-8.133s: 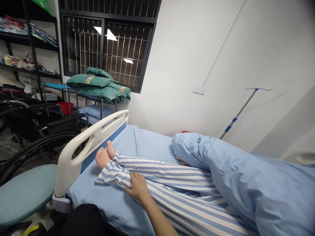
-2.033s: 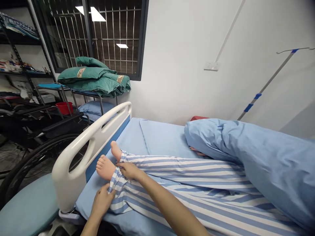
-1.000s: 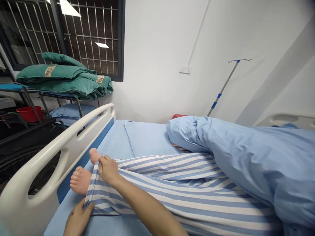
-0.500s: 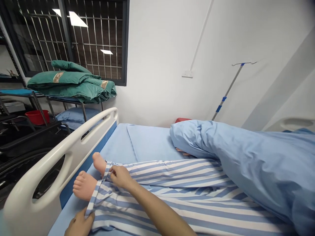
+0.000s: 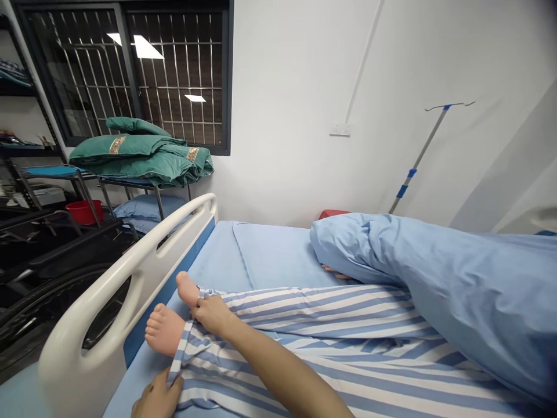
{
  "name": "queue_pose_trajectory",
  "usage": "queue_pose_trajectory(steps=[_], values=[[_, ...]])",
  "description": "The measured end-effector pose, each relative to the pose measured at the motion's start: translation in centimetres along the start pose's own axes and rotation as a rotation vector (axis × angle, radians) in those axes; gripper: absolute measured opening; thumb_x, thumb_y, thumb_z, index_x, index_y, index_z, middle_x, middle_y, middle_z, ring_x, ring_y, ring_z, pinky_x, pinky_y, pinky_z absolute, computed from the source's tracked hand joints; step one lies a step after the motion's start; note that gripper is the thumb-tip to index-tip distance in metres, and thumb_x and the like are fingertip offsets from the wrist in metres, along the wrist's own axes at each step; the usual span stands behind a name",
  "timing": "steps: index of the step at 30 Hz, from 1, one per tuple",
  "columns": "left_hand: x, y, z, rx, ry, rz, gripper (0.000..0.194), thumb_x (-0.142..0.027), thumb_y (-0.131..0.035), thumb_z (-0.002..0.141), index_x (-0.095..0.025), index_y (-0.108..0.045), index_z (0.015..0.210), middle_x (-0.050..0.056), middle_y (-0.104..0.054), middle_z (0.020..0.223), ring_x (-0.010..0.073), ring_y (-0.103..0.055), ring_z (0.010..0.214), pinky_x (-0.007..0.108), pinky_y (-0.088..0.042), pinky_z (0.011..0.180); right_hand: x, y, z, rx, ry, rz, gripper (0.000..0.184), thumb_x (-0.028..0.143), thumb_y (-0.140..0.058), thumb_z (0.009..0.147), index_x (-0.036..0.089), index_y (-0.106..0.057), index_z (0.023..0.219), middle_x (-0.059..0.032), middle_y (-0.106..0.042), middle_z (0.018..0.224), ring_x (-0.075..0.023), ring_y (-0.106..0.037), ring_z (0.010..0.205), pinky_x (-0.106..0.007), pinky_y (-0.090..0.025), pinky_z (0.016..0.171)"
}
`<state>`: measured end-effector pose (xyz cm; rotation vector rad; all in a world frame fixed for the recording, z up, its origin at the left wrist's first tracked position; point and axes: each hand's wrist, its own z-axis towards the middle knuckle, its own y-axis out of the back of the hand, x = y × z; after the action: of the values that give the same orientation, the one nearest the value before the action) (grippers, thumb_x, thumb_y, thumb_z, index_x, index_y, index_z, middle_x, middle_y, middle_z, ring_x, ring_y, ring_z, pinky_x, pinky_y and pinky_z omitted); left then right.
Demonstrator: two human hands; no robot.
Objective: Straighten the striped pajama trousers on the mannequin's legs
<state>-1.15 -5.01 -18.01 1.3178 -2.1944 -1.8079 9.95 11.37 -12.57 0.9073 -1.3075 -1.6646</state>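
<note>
Striped blue-and-white pyjama trousers (image 5: pixel 322 307) cover two legs lying along the bed. Two pinkish feet, like a manikin's, stick out of the cuffs: the near foot (image 5: pixel 164 330) and the far foot (image 5: pixel 188 288). My left hand (image 5: pixel 159 396), low in the view, pinches the outer edge of the near cuff between thumb and fingers. Between the ankles, my right hand (image 5: pixel 212 314) has its fingers closed on the trouser cuff at the inner side. Its fingertips are partly hidden.
A white footboard (image 5: pixel 130 278) edges the bed on the left. A blue quilt (image 5: pixel 418 261) is bunched over the upper legs, with fingers (image 5: pixel 335 271) showing below it. Behind stand an IV pole (image 5: pixel 420 157), green folded bedding (image 5: pixel 143 154) and a wheelchair (image 5: pixel 65 261).
The view has turned slightly left. My right hand has moved towards the feet and closed on the cuff by the ankles. My left hand keeps its place on the near cuff.
</note>
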Motion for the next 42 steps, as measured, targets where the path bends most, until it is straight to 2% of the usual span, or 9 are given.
queue_pose_trajectory(steps=[6, 13, 18, 21, 25, 30, 34, 39, 42], values=[[0.3, -0.4, 0.5, -0.046, -0.013, -0.033, 0.044, -0.041, -0.035, 0.075, -0.017, -0.058, 0.104, 0.013, -0.059, 0.116, 0.0315, -0.053, 0.108, 0.042, -0.04, 0.087, 0.5, 3.1, 1.7, -0.06, -0.166, 0.116, 0.031, 0.031, -0.042, 0.08, 0.021, -0.06, 0.105, -0.0056, -0.063, 0.097, -0.021, -0.058, 0.08, -0.031, -0.046, 0.064], [0.3, -0.3, 0.6, -0.065, -0.044, -0.048, 0.04, -0.041, -0.037, 0.074, -0.016, -0.061, 0.094, 0.014, -0.064, 0.105, 0.0309, -0.056, 0.101, 0.037, -0.042, 0.083, 2.3, 4.2, 2.9, 0.043, -0.112, 0.218, 0.023, 0.026, -0.047, 0.074, 0.025, -0.066, 0.086, -0.0016, -0.062, 0.101, -0.0207, -0.058, 0.082, -0.03, -0.047, 0.064], [0.4, -0.2, 0.5, -0.039, -0.055, -0.034, 0.039, -0.041, -0.035, 0.074, -0.017, -0.062, 0.087, 0.014, -0.065, 0.098, 0.0315, -0.058, 0.097, 0.038, -0.043, 0.081, 2.2, 4.0, 0.8, -0.021, -0.15, 0.353, 0.04, 0.026, -0.047, 0.074, 0.026, -0.055, 0.113, -0.0021, -0.061, 0.108, -0.0208, -0.057, 0.093, -0.03, -0.046, 0.071], [0.6, -0.3, 0.8, -0.016, -0.046, -0.037, 0.042, -0.043, -0.035, 0.074, -0.017, -0.061, 0.093, 0.014, -0.064, 0.102, 0.0326, -0.056, 0.102, 0.04, -0.042, 0.083, 1.9, 4.2, -2.4, -0.045, -0.153, 0.417, 0.036, 0.027, -0.047, 0.076, 0.023, -0.055, 0.111, -0.0037, -0.063, 0.1, -0.0192, -0.057, 0.091, -0.028, -0.044, 0.075], [1.0, -0.2, 1.1, -0.003, -0.031, -0.018, 0.044, -0.046, -0.035, 0.074, -0.017, -0.06, 0.096, 0.014, -0.062, 0.109, 0.0341, -0.053, 0.106, 0.043, -0.041, 0.085, 1.3, 5.0, -9.0, -0.061, -0.221, 0.456, 0.028, 0.027, -0.051, 0.077, 0.022, -0.059, 0.103, -0.0035, -0.063, 0.093, -0.0182, -0.057, 0.088, -0.026, -0.043, 0.076], [0.9, 0.6, 0.8, -0.112, 0.011, -0.096, 0.054, -0.053, -0.035, 0.073, -0.017, -0.046, 0.113, 0.013, -0.064, 0.103, 0.0315, -0.06, 0.094, 0.041, -0.045, 0.077, -0.1, 6.9, -18.4, -0.153, -0.444, 0.503, 0.023, 0.022, -0.049, 0.079, 0.022, -0.058, 0.099, -0.0031, -0.062, 0.094, -0.0158, -0.057, 0.087, -0.025, -0.043, 0.077], [0.5, 1.1, 0.1, -0.155, 0.007, -0.116, 0.052, -0.054, -0.037, 0.072, -0.019, -0.044, 0.11, 0.011, -0.064, 0.099, 0.0304, -0.061, 0.088, 0.04, -0.045, 0.075, -1.0, 7.7, -25.1, -0.271, -0.651, 0.473, 0.021, 0.019, -0.044, 0.08, 0.022, -0.059, 0.095, -0.0037, -0.062, 0.09, -0.0154, -0.057, 0.082, -0.026, -0.045, 0.074], [0.2, 0.7, -0.3, -0.281, -0.086, -0.1, 0.05, -0.049, -0.04, 0.067, -0.017, -0.045, 0.105, 0.013, -0.06, 0.105, 0.0287, -0.056, 0.098, 0.038, -0.044, 0.083, -1.4, 7.5, -30.8, -0.466, -0.796, 0.328, 0.023, 0.02, -0.04, 0.084, 0.021, -0.057, 0.099, -0.0071, -0.061, 0.094, -0.0183, -0.057, 0.092, -0.031, -0.045, 0.08], [-0.3, 0.3, -0.8, -0.391, -0.194, -0.017, 0.046, -0.047, -0.039, 0.065, -0.018, -0.047, 0.1, 0.013, -0.059, 0.104, 0.0288, -0.054, 0.099, 0.039, -0.041, 0.088, -1.4, 6.7, -32.7, -0.494, -0.82, 0.171, 0.023, 0.019, -0.039, 0.085, 0.022, -0.057, 0.098, -0.0072, -0.061, 0.095, -0.0185, -0.056, 0.092, -0.032, -0.045, 0.08]])
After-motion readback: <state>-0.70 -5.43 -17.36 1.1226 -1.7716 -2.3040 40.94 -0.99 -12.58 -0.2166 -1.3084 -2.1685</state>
